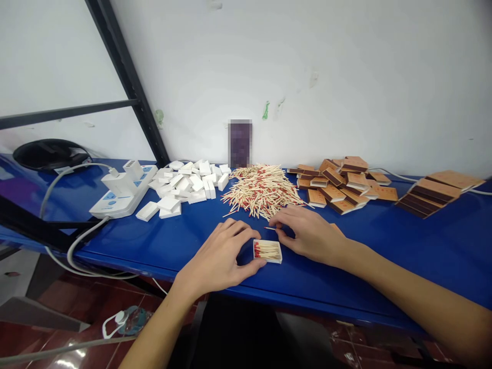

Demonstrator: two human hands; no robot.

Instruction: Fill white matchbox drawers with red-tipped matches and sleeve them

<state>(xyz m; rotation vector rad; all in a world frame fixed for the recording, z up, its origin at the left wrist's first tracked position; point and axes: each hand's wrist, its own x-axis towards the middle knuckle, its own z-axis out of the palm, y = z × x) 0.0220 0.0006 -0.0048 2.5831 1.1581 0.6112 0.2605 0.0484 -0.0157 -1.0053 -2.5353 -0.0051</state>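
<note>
Nearest the front of the blue table, the left hand curved around the left end of a small white tray, thumb at its near corner and a finger by the far one; whether it pinched the tray or merely braced it could not be told. Matches lay in the tray, red heads toward that hand, and a careless push there could have tipped them out or slid the tray toward the table's edge. The right hand, apart from the left, pinched a single match just beyond the tray; so thin a stick could have slipped or swivelled from a loose grip. Behind it, the loose match heap sprawled crosswise, so a brushing knuckle might have scattered it. Farther out, the jumbled white trays and brown matchbox sleeves looked liable to slide if bumped, being unevenly stacked.
</note>
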